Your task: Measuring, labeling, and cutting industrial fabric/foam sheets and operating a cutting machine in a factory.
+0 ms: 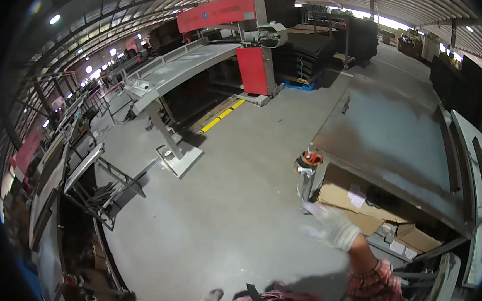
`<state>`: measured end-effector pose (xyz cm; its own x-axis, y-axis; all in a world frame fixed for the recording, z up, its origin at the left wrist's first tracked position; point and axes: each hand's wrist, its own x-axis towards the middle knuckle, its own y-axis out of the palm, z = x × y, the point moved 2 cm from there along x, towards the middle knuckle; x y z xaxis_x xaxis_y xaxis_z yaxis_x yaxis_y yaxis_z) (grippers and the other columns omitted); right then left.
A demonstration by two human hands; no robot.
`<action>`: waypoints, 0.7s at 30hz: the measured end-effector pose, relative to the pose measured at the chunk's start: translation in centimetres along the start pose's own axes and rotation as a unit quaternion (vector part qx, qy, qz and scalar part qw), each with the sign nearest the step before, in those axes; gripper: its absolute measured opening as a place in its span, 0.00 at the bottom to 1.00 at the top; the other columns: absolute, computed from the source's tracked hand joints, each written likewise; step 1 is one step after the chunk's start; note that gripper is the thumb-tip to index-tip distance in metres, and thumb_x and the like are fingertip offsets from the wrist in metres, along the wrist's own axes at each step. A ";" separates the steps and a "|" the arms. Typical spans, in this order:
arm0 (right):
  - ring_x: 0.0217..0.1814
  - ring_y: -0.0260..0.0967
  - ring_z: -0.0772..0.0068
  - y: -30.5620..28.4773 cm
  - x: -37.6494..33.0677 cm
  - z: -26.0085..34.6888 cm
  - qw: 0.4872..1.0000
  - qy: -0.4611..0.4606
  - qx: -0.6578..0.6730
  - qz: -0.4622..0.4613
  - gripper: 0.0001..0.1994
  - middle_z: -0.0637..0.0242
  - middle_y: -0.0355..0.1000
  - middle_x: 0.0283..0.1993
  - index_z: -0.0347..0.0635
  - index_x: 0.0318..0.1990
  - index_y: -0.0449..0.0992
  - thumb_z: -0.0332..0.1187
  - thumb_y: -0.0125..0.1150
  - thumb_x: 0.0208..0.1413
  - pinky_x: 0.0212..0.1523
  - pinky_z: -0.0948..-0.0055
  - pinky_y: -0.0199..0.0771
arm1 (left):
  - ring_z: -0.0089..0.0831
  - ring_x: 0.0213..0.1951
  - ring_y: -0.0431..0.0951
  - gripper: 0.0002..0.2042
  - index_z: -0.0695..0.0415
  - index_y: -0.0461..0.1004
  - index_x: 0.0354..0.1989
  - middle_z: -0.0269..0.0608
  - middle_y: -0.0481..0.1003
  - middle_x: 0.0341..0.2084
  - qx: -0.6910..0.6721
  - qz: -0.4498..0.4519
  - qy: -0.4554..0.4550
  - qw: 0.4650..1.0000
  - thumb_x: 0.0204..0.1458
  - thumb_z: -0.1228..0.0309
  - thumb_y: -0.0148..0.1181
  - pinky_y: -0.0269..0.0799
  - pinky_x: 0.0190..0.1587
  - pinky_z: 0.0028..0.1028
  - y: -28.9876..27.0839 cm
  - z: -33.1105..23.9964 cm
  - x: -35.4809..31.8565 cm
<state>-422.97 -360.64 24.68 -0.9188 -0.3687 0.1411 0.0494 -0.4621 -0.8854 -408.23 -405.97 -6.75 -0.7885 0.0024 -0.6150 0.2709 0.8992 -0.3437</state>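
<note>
My right hand (333,227), in a white knit glove, reaches forward above the floor beside the metal workbench (393,133). Its fingers look stretched apart, though slightly blurred, and nothing shows in them. Close to the fingertips, at the bench's near left corner, hangs a dark holder with an orange-red rim (310,159). Low at the bottom edge is my left hand (212,298), gloved in grey-white; it is small and its fingers cannot be made out. Cardboard boxes (341,192) with white papers fill the shelf under the bench top.
A red and grey machine (255,70) with a long pale bed stands ahead, a yellow-black floor strip (222,117) beside it. Stacked dark sheets (303,57) rest on a blue pallet (300,85). A metal rack (104,185) is at left; pale panels (472,194) lean at right.
</note>
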 end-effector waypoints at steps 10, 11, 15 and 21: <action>0.43 0.69 0.63 -14.7 27.7 6.4 0.876 -0.482 -0.013 -0.036 0.28 0.56 0.69 0.46 0.38 0.55 0.64 0.50 0.48 0.53 0.46 0.66 0.66 | 0.37 0.49 0.65 0.21 0.61 0.67 0.50 0.48 0.68 0.47 0.292 0.303 0.562 0.713 0.50 0.64 0.55 0.62 0.51 0.35 -8.3 -80.0 -4.2; 0.42 0.69 0.63 -15.5 29.7 4.1 0.877 -0.479 0.000 -0.035 0.28 0.56 0.69 0.46 0.38 0.55 0.64 0.50 0.48 0.53 0.45 0.66 0.66 | 0.35 0.47 0.66 0.20 0.61 0.68 0.49 0.46 0.69 0.45 0.296 0.310 0.540 0.724 0.50 0.63 0.54 0.62 0.49 0.34 -8.4 -80.3 0.5; 0.39 0.69 0.62 -19.3 35.8 -3.3 0.894 -0.447 0.013 -0.033 0.31 0.54 0.70 0.43 0.37 0.54 0.64 0.54 0.48 0.52 0.42 0.66 0.68 | 0.29 0.37 0.68 0.15 0.59 0.72 0.43 0.38 0.72 0.37 0.308 0.255 0.293 0.868 0.53 0.62 0.51 0.64 0.40 0.30 -8.4 -62.2 29.1; 0.34 0.70 0.61 -23.7 44.2 -16.8 0.911 -0.388 0.040 -0.135 0.35 0.53 0.71 0.40 0.35 0.53 0.65 0.58 0.48 0.50 0.37 0.66 0.70 | 0.21 0.24 0.70 0.15 0.57 0.76 0.36 0.28 0.75 0.27 0.269 -0.035 0.172 0.947 0.56 0.60 0.47 0.67 0.29 0.24 -9.6 -57.3 65.0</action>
<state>-471.34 -352.38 44.47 -0.3503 -0.6773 0.6470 -0.0814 -0.6662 -0.7413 -493.69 -389.32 -2.73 -0.9233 0.1762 -0.3412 0.3798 0.5493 -0.7443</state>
